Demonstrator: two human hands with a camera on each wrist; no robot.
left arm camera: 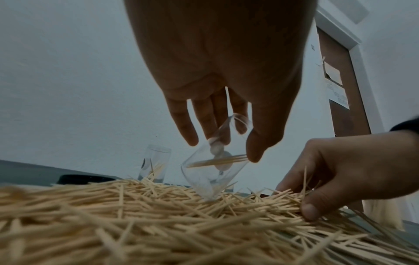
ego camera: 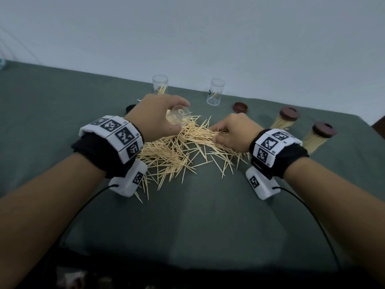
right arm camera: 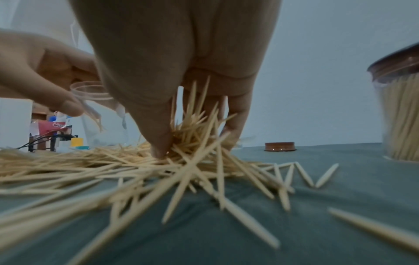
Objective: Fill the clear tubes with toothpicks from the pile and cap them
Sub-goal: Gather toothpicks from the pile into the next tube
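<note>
so the left hand grips a tilted clear tube mouth-up just left of the right hand, whose fingers are pinching a bunch from the toothpick pile.

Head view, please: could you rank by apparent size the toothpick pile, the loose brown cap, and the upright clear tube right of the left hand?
1. Scattered pile of wooden toothpicks, by far the largest.
2. Upright clear plastic tube.
3. Loose round brown cap, smallest, though it lies slightly nearer the camera than the tube.
</note>
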